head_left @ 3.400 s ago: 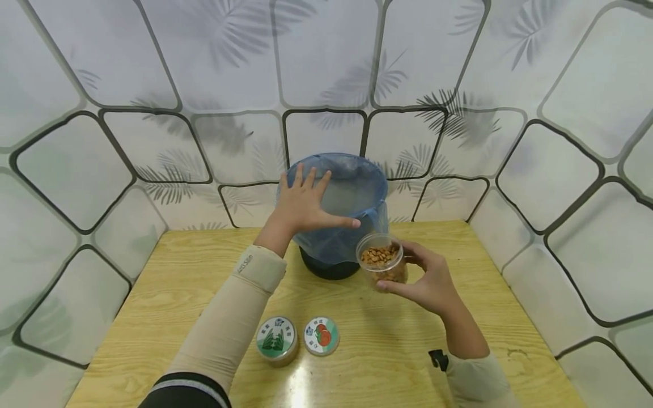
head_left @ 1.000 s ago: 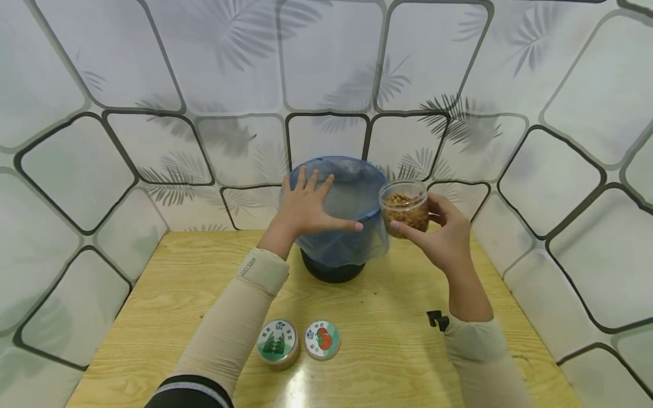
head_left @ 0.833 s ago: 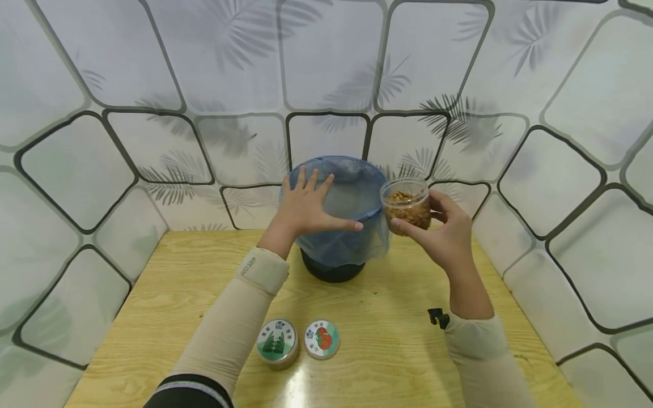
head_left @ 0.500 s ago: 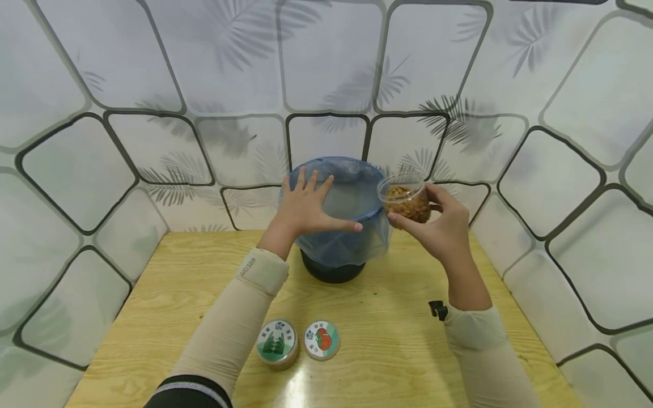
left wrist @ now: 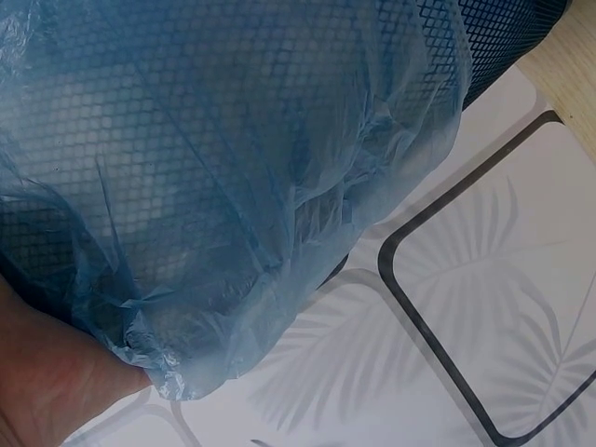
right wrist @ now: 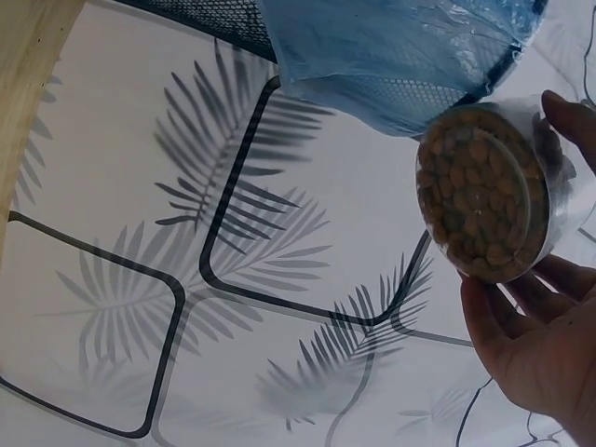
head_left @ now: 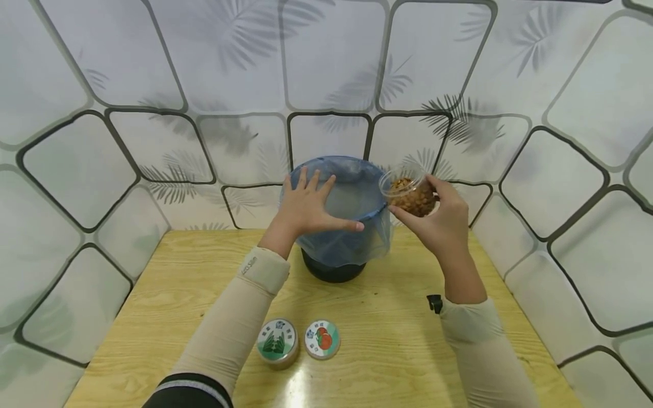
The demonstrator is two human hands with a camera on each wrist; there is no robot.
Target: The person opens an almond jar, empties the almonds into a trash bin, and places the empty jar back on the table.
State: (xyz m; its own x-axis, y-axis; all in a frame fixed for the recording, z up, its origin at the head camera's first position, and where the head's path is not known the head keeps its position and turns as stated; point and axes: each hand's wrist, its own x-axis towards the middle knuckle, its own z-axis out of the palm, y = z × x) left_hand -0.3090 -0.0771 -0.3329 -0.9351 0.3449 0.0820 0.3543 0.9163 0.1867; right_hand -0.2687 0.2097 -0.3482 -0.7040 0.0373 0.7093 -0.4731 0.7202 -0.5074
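Note:
My right hand [head_left: 440, 218] grips a clear plastic jar [head_left: 420, 198] of small brown nut-like pieces, raised just right of the bin. The jar has no lid on it and leans left, its mouth at the rim of the blue bin bag [head_left: 336, 246]. Through its base, the pieces [right wrist: 480, 196] show packed together in the right wrist view. My left hand [head_left: 306, 207], fingers spread wide, rests at the near-left side of the bag-lined bin [head_left: 334, 272]. The bag hangs in folds over the bin's dark mesh wall [left wrist: 494, 47].
On the wooden table [head_left: 204, 283], near the front, stands a round tub [head_left: 277, 344] with a green-leaf label. Beside it lies a round lid [head_left: 322, 340] with a red tomato picture. A patterned wall [head_left: 326, 56] closes in the back and sides.
My right hand has lifted the jar from in front of the bin to its right rim, then tipped it increasingly leftward. The left hand stays in place.

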